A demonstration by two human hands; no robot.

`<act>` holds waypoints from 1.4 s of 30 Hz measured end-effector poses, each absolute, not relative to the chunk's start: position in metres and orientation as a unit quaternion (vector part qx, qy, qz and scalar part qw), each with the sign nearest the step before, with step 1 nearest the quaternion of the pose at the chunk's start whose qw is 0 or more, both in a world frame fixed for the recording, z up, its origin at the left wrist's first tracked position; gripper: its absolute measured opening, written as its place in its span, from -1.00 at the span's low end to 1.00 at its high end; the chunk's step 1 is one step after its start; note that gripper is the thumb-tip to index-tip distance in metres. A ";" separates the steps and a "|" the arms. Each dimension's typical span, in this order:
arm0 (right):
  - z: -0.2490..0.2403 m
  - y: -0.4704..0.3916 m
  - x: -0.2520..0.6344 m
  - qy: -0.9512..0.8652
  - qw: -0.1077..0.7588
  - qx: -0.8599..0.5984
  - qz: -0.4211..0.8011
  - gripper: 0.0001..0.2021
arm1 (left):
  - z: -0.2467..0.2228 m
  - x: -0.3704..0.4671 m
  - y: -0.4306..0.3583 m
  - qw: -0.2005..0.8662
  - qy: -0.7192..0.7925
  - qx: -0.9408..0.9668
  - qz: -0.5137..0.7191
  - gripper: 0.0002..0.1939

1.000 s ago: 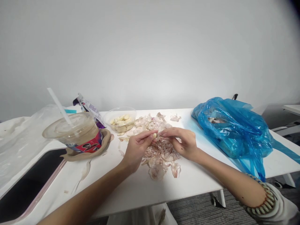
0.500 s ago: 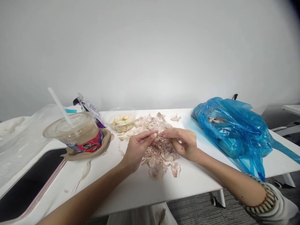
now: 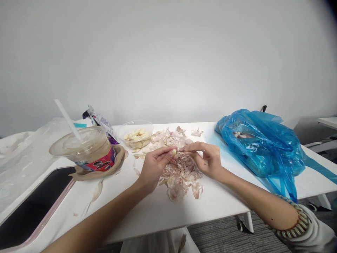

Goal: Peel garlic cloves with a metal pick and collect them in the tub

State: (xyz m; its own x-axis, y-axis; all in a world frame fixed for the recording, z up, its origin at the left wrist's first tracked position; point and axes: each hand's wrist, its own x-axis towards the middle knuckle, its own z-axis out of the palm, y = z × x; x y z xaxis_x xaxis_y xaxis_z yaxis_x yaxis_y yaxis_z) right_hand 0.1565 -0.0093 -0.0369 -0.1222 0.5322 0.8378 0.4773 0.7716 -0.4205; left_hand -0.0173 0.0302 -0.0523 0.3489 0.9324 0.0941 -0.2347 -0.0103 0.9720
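Observation:
My left hand (image 3: 153, 168) pinches a pale garlic clove (image 3: 174, 152) between thumb and fingertips. Across from it, my right hand (image 3: 207, 160) is closed on a thin metal tool (image 3: 187, 151), whose tip meets or nearly meets the clove; its exact kind is too small to tell. Under both hands spreads a heap of garlic skins (image 3: 181, 172). Just beyond my left hand stands a clear plastic bowl (image 3: 121, 135) with several peeled cloves (image 3: 137, 135) in it.
A lidded drink cup (image 3: 92, 151) with a straw sits in a cardboard holder at the left, behind a phone (image 3: 34, 207). On the right lies a blue plastic bag (image 3: 263, 147). A purple-white packet (image 3: 101, 123) leans near the bowl. The white table (image 3: 147, 221) ends close in front.
The fingers of my right hand have shifted slightly, and more of the thin tool shows now. My left hand keeps its pinch on the clove.

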 end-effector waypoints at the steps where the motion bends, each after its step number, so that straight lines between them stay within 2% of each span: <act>1: -0.036 -0.009 0.156 -0.743 0.574 -0.342 0.033 -0.75 | -0.052 -0.017 0.030 0.621 0.327 0.535 0.470 -0.79; 8: -0.033 -0.012 0.152 -0.714 0.596 -0.357 0.086 -0.90 | -0.052 -0.018 0.034 0.604 0.335 0.527 0.495 -0.76; 16: -0.038 -0.005 0.153 -0.700 0.614 -0.358 0.067 -0.89 | -0.051 -0.017 0.030 0.599 0.332 0.533 0.497 -0.79; 42: -0.036 -0.006 0.154 -0.742 0.584 -0.326 0.055 -0.84 | -0.047 -0.016 0.028 0.603 0.335 0.525 0.499 -0.77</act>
